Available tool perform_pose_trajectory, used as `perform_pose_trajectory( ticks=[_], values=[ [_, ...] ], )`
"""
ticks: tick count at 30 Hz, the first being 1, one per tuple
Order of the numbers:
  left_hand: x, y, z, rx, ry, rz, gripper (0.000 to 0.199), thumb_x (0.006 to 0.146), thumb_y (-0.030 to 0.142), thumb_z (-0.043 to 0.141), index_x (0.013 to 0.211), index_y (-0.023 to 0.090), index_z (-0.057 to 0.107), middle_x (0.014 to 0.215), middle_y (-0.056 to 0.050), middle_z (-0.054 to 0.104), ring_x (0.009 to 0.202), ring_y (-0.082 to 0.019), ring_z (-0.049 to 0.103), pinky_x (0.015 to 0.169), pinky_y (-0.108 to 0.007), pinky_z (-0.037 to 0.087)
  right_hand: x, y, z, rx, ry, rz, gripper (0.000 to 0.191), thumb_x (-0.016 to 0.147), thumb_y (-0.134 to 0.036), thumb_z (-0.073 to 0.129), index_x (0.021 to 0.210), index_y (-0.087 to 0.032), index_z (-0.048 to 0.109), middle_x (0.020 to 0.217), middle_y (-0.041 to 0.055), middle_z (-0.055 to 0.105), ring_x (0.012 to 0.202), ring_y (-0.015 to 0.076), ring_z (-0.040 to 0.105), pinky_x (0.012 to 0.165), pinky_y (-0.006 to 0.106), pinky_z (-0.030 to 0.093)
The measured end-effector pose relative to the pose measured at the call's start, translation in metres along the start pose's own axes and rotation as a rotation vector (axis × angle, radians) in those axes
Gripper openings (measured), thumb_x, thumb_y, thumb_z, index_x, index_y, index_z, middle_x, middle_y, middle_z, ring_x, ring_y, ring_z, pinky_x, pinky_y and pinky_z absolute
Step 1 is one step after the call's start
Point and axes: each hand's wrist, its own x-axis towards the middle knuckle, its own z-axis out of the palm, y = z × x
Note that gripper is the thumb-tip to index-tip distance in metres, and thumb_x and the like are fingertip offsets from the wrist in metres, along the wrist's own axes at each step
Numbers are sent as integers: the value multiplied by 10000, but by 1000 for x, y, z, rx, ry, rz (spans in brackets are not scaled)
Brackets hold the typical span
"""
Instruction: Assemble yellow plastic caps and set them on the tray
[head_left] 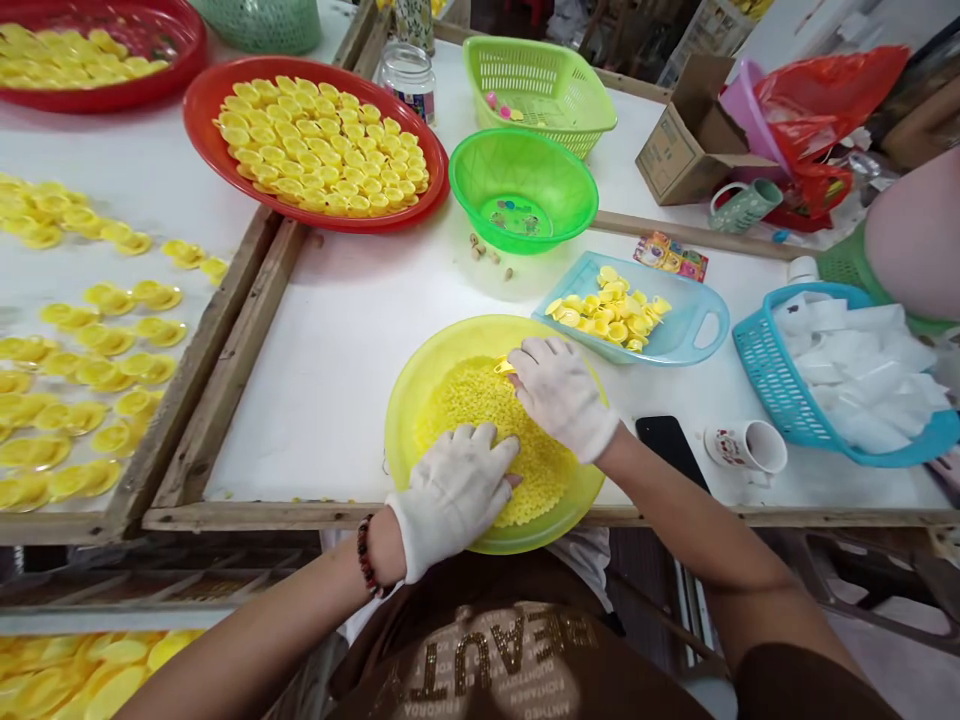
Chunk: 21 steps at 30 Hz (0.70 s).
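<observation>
A translucent yellow bowl (405, 440) in front of me holds a heap of small yellow pellets (472, 395). My right hand (566, 395), in a white glove with bare fingertips, reaches over the bowl's far right side and pinches a small yellow plastic cup-like piece (504, 367) just above the pellets. At the near left of the heap rests my left hand (459, 490), gloved alike. Its fingers are curled down and their tips are hidden, so what they hold cannot be made out. Behind my right hand, a blue handled tray (686, 310) carries more loose yellow pieces (611, 310).
A red tray (202, 120) full of yellow pieces, a green bowl (525, 235) and a light green basket (540, 60) stand farther back. At right are a phone (670, 445), a mug (746, 447) and a blue basket (780, 375). Wooden strips (225, 365) edge the tabletop.
</observation>
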Motion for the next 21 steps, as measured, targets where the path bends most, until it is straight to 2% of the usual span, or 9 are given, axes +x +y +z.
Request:
perform_pose_trajectory(
  ticks=[2, 4, 7, 10, 12, 15, 18, 21],
  values=[
    [-8, 1, -3, -67, 32, -23, 228, 999, 330, 456, 1083, 188, 614, 1080, -107, 610, 912, -259, 621, 818, -426, 541, 20, 2, 9, -81, -41, -26, 145, 958, -182, 497, 1039, -159, 614, 1068, 157, 626, 975, 297, 506, 797, 426, 365],
    [-15, -10, -4, -131, 115, -66, 212, 1008, 284, 433, 1032, 171, 611, 1080, -107, 619, 933, -243, 633, 857, -410, 551, 31, 3, 17, -113, -67, -48, 133, 925, -159, 529, 1029, -155, 612, 1067, 169, 619, 972, 303, 505, 780, 422, 352],
    [-21, -34, -1, -231, 340, -99, 197, 1005, 240, 422, 1013, 164, 603, 1122, -117, 641, 1010, -235, 647, 913, -385, 560, 29, 5, 19, -111, -71, -60, 128, 911, -153, 537, 1022, -155, 600, 1048, 166, 616, 951, 298, 513, 783, 424, 343],
    [-19, -51, 6, -279, 515, -86, 218, 977, 213, 467, 1156, 169, 583, 1225, -117, 641, 1105, -235, 646, 964, -372, 562, 19, 5, 10, -38, -55, -54, 133, 923, -197, 540, 1038, -151, 588, 1047, 151, 625, 965, 292, 529, 816, 427, 349],
    [-10, -54, 10, -276, 546, -76, 334, 942, 188, 512, 1274, 163, 537, 1309, -126, 613, 1190, -251, 619, 1021, -394, 543, 13, 2, 3, 146, -44, -35, 140, 929, -252, 564, 1032, -158, 579, 1047, 123, 636, 967, 263, 544, 836, 407, 370],
    [4, -52, 16, -246, 560, -64, 470, 903, 180, 570, 1364, 164, 482, 1357, -137, 590, 1243, -288, 587, 1067, -462, 507, 9, -2, 1, 620, -89, 8, 142, 917, -315, 604, 971, -189, 565, 939, 31, 637, 839, 169, 554, 771, 327, 419],
    [11, -49, 19, -301, 595, -24, 362, 909, 200, 595, 1268, 187, 549, 1235, -103, 657, 1120, -256, 645, 989, -425, 545, 6, -1, 4, 1032, -201, 90, 188, 902, -371, 616, 961, -196, 579, 821, -19, 600, 714, 120, 521, 653, 275, 424],
    [6, -49, 17, -416, 631, 14, 263, 919, 236, 627, 1177, 203, 589, 1137, -63, 675, 1015, -200, 667, 902, -348, 571, -1, 1, 6, 1178, -257, 116, 225, 924, -404, 581, 997, -195, 616, 816, -17, 606, 709, 120, 532, 635, 273, 431]
  ],
)
